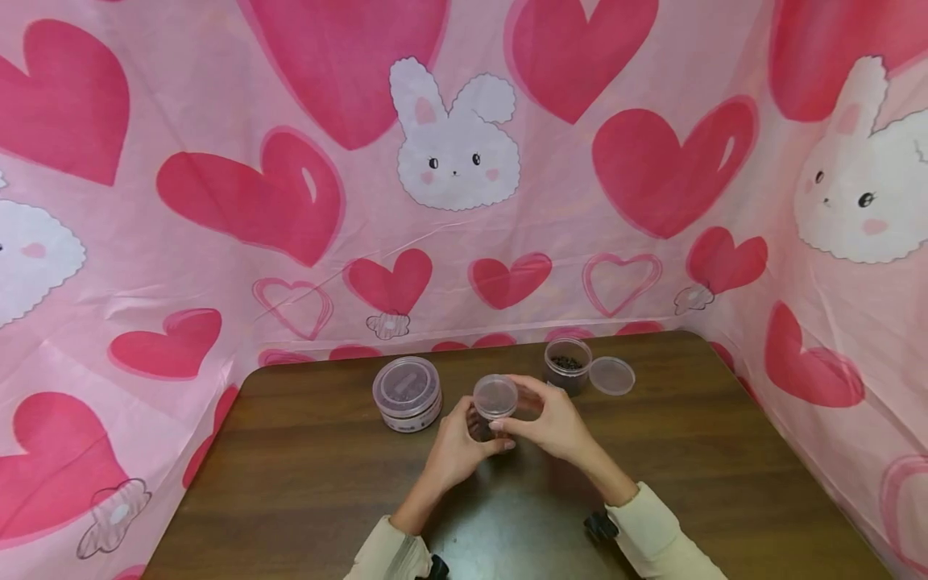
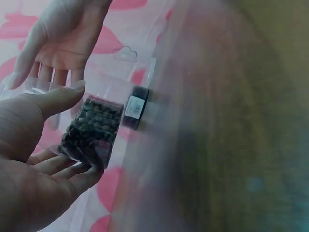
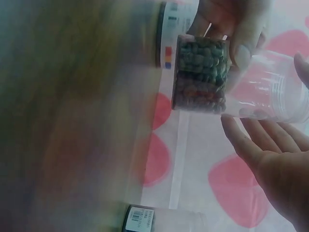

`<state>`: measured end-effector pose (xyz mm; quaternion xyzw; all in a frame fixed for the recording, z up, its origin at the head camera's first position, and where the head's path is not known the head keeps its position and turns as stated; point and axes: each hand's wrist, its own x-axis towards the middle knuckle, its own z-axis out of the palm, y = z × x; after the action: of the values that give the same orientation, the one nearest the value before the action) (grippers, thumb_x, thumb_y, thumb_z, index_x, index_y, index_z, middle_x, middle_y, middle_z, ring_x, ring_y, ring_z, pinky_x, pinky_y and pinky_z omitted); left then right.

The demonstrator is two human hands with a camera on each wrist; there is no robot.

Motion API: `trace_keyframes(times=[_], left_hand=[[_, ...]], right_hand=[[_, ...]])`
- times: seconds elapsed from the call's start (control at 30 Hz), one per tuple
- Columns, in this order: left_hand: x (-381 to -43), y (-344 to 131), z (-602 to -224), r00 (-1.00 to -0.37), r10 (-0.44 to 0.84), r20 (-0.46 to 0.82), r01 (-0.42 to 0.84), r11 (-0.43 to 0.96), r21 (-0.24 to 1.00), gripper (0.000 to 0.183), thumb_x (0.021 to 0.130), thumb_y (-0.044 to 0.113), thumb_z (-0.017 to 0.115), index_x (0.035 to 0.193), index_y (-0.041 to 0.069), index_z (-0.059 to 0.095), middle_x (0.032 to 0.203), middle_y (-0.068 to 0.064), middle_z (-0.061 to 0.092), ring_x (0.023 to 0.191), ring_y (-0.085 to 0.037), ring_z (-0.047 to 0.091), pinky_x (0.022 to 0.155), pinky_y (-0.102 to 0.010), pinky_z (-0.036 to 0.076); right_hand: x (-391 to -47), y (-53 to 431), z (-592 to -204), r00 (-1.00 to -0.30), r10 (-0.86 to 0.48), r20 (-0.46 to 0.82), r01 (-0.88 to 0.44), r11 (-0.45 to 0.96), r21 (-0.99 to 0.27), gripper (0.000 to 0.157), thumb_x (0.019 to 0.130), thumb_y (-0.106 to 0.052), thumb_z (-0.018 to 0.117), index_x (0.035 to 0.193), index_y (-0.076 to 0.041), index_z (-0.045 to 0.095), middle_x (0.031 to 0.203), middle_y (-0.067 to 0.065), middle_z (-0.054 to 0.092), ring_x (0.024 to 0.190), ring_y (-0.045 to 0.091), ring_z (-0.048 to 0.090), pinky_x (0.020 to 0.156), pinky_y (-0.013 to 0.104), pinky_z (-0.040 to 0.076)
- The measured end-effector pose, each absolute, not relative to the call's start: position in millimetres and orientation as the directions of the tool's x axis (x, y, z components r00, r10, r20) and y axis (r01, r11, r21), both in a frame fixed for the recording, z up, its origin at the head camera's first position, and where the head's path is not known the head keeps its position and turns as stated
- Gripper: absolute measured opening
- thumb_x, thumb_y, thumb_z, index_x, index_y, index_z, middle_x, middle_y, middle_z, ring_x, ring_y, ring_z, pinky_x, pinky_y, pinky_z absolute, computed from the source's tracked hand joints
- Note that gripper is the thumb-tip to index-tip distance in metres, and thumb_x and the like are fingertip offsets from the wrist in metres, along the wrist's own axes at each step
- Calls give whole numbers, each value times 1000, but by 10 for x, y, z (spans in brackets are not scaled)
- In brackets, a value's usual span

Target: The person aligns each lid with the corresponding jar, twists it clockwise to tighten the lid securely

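Note:
A clear plastic jar [image 1: 496, 396] stands upright between both hands, topped by a round clear lid. Small dark round pieces, like beans or beads, fill its lower part [image 3: 200, 75] and show through the wall. My left hand [image 1: 457, 451] grips the jar low down, thumb in front and fingers bent round the contents [image 2: 94, 128]. From the right, my right hand [image 1: 554, 423] holds the jar near its top; the thumb lies at the lid's front edge and the fingers reach along the far side.
Left of the jar sits a wide round lidded container [image 1: 408, 395]. Behind to the right is an open clear jar [image 1: 567, 365] with dark contents, and a loose clear lid [image 1: 612, 376] lies beside it. Pink heart-patterned cloth [image 1: 457, 266] borders the brown wooden table [image 1: 312, 483].

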<state>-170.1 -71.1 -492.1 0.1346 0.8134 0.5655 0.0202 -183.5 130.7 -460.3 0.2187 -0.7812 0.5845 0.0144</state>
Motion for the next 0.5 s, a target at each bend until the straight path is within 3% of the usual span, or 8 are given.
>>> trace_keyframes(times=[0.3, 0.5], left_hand=[[-2043, -668, -4980, -969, 214, 125, 192, 326, 926, 69, 82, 23, 93, 138, 9, 57, 135, -10, 73, 126, -26, 70, 104, -43, 58], [-2210, -617, -5025, -972, 204, 119, 179, 306, 935, 63, 82, 21, 92, 136, 10, 61, 131, -12, 75, 122, -27, 72, 102, -43, 59]], right_hand=[[-2188, 1293, -4611, -925, -324, 198, -269, 193, -944, 68, 85, -19, 89, 145, -8, 60, 141, 18, 66, 127, 37, 68, 101, 35, 59], [-2369, 1306, -4684, -935, -300, 190, -264, 229, -937, 64, 87, -20, 88, 144, -9, 61, 141, 16, 67, 128, 36, 68, 104, 42, 58]])
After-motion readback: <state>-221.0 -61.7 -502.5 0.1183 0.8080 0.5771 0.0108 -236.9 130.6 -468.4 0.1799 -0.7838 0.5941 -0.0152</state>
